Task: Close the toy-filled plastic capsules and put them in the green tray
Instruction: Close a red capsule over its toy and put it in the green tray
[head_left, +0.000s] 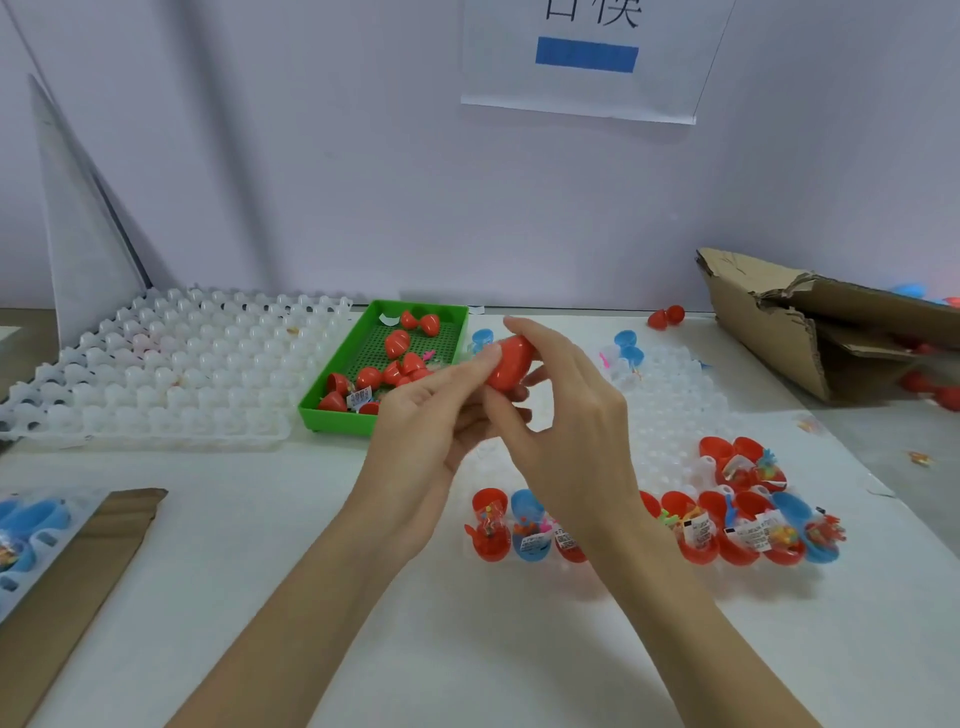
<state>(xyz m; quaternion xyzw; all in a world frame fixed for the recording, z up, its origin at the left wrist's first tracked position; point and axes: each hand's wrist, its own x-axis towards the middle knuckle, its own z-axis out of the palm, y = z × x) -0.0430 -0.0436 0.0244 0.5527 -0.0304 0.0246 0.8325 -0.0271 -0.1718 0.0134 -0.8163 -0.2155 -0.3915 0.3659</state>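
While both hands meet above the middle of the white bench (260, 545), the clutter around them is plain to see. A white moulded holder tray (156, 364) lies at the far left, and just beside its right edge sits the green tray (337, 415), already holding several red capsules (397, 343) and a few slips of paper. A second clear holder tray (670, 395) lies under and beyond the hands; along its near edge stands a row of open capsules (727, 525), red and blue, with small toys and labels inside them. A torn cardboard box (810, 332) lies at the far right, with loose red pieces near it. At the near left, a strip of cardboard (88, 571) lies beside a tray of blue capsules (26, 525).

The left hand (431, 431) reaches up from below, thumb pressed on the left side of a red capsule (511, 364), its grip grasping that capsule. The right hand (566, 410) arches over it, fingertips curled round the top and far side, also grasping it. The capsule is held in the air, just right of the green tray.
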